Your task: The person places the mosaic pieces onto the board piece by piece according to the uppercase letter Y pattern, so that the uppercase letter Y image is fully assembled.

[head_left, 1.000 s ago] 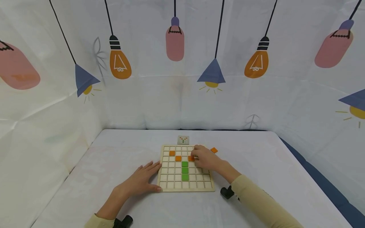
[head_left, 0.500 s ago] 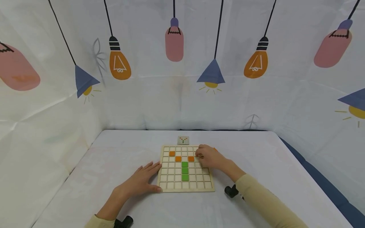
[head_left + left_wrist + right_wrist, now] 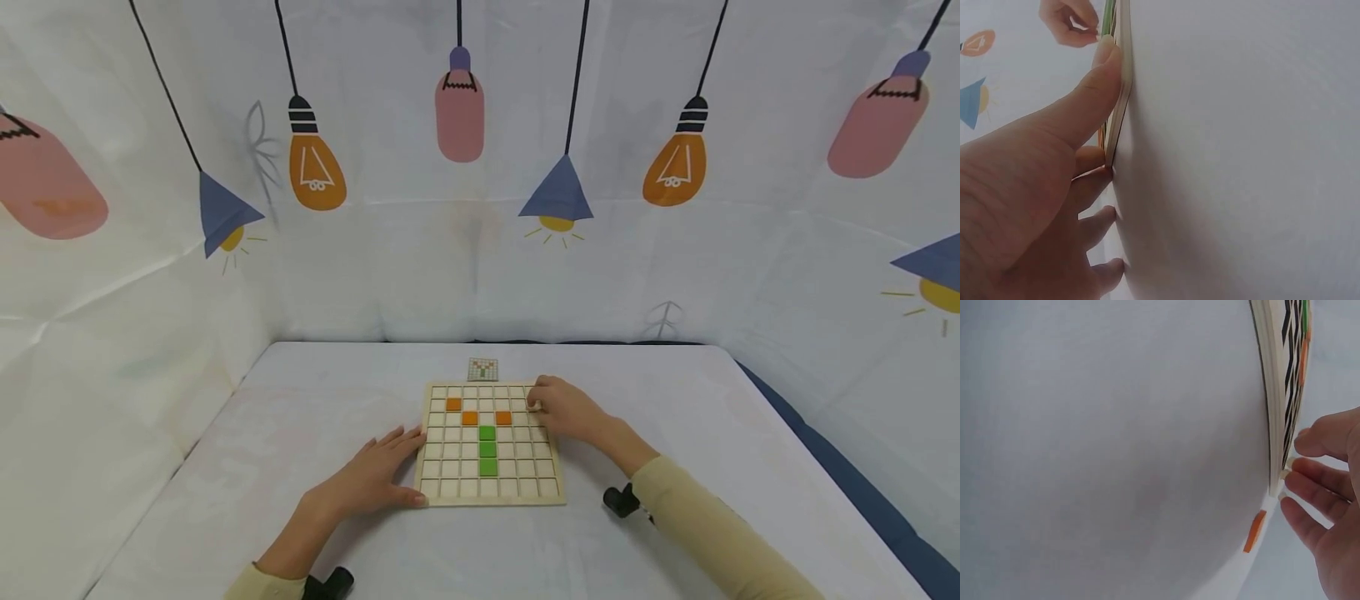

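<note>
A light wooden grid board [image 3: 490, 502] lies on the white table, with orange tiles [image 3: 453, 404] and green tiles [image 3: 487, 450] in some cells. My left hand [image 3: 378, 475] rests at the board's left edge, fingers spread and thumb on its near left corner. Over the far right corner is my right hand [image 3: 573, 412], its fingers loosely bent. The right wrist view shows thumb [image 3: 1319, 437] and fingertips apart, with nothing seen between them. Near those fingertips, a loose orange tile [image 3: 1254, 531] lies on the table beyond the corner; in the head view the hand hides it.
A small pattern card [image 3: 483, 369] lies just behind the board. White table surface [image 3: 315, 408] surrounds the board. A white cloth [image 3: 480, 275] printed with lamps hangs behind the table. Black wrist cameras [image 3: 621, 502] sit at both sleeves.
My right hand has moved right, from the orange tile on the board to the far right corner, uncovering that tile and covering the loose one. The left hand stays in place.
</note>
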`<state>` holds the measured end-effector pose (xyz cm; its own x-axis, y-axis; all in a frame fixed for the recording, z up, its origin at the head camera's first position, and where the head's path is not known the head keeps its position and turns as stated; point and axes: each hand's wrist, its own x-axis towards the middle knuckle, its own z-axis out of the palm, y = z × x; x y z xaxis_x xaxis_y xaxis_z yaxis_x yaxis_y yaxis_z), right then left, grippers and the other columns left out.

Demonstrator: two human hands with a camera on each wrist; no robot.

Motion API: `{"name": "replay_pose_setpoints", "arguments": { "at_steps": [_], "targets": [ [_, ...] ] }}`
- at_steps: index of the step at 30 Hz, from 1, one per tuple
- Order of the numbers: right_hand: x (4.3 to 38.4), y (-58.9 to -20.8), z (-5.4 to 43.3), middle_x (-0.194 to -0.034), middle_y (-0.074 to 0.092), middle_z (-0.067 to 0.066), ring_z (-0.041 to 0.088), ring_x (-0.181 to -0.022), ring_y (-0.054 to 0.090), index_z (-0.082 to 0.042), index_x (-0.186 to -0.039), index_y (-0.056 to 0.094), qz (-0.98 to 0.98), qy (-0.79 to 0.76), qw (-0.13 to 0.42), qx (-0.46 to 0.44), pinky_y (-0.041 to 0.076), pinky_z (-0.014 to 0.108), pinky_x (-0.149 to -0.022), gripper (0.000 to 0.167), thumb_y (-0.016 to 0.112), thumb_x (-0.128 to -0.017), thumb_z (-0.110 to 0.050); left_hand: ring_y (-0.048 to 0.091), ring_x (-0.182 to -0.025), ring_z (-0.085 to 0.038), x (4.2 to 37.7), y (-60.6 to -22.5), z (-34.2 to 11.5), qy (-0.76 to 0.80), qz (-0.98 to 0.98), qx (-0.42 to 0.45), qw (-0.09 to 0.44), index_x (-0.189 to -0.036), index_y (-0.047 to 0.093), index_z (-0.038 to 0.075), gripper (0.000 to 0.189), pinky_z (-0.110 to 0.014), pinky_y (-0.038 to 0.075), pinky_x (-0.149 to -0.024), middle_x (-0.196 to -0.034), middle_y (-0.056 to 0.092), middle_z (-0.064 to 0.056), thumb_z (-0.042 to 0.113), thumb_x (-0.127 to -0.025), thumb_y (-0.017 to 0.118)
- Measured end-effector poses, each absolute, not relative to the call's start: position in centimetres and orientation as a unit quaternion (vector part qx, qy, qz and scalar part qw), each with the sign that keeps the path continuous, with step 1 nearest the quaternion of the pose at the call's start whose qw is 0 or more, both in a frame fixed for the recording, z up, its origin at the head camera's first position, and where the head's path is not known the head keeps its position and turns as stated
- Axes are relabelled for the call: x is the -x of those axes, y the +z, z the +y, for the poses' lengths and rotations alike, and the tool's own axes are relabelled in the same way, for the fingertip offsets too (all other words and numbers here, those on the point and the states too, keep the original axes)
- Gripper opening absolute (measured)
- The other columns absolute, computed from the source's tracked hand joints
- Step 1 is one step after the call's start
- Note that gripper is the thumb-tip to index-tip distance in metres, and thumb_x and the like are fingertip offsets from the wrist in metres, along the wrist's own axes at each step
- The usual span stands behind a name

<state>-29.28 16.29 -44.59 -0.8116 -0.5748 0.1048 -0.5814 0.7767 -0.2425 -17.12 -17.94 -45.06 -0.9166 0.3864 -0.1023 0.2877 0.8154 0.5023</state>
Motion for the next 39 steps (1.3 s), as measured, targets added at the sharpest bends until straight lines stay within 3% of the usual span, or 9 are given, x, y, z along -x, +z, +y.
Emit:
{"name": "replay_pose_setpoints", "arguments": {
  "at_steps": [11, 20, 27, 34, 39],
  "targets": [
    [29.6, -44.5, 17.8, -0.102, 0.064, 0.000, 0.013, -0.094, 0.058, -0.013, -0.099, 0.074, -0.938, 0.117, 0.057, -0.320, 0.054, 0.033, -0.082, 0.020, 0.067, -0.084, -0.001, 0.026, -0.152, -0.036, 17.1, -44.8, -17.8, 0.233, 0.952, -0.172, 0.095, -0.150, 0.044, 0.013, 0.094, -0.067, 0.021, -0.118, -0.161, 0.036, -0.004, 0.054, -0.074, 0.080],
    [29.7, -44.1, 18.8, -0.100, 0.064, 0.003, 0.016, -0.088, 0.055, -0.008, -0.101, 0.073, -0.946, 0.137, 0.056, -0.289, 0.052, 0.034, -0.080, 0.022, 0.068, -0.083, 0.002, 0.031, -0.150, -0.035, 17.0, -44.2, -17.3, 0.216, 0.959, -0.159, 0.093, -0.146, 0.048, 0.013, 0.091, -0.064, 0.028, -0.116, -0.161, 0.038, -0.005, 0.052, -0.071, 0.083],
    [29.8, -44.3, 19.4, -0.091, 0.061, 0.004, 0.016, -0.081, 0.052, -0.006, -0.100, 0.073, -0.952, 0.126, 0.050, -0.275, 0.051, 0.035, -0.076, 0.016, 0.065, -0.088, 0.002, 0.033, -0.149, -0.036, 16.8, -43.8, -17.1, 0.203, 0.962, -0.159, 0.090, -0.143, 0.050, 0.013, 0.090, -0.061, 0.032, -0.116, -0.160, 0.038, -0.005, 0.051, -0.069, 0.085],
    [29.9, -44.4, 20.0, -0.095, 0.063, 0.004, 0.019, -0.089, 0.058, -0.007, -0.101, 0.073, -0.956, 0.122, 0.049, -0.263, 0.054, 0.039, -0.085, 0.021, 0.066, -0.085, 0.006, 0.035, -0.148, -0.035, 16.9, -43.6, -16.9, 0.193, 0.964, -0.156, 0.092, -0.144, 0.049, 0.013, 0.092, -0.060, 0.033, -0.116, -0.160, 0.039, -0.004, 0.052, -0.069, 0.084],
    [30.0, -44.4, 20.2, -0.094, 0.062, 0.004, 0.018, -0.086, 0.056, -0.006, -0.099, 0.072, -0.954, 0.120, 0.051, -0.270, 0.054, 0.039, -0.083, 0.022, 0.066, -0.084, 0.008, 0.034, -0.148, -0.035, 17.1, -43.7, -16.8, 0.194, 0.964, -0.152, 0.101, -0.145, 0.049, 0.014, 0.091, -0.059, 0.033, -0.116, -0.160, 0.038, -0.004, 0.051, -0.069, 0.085]
  ]
}}
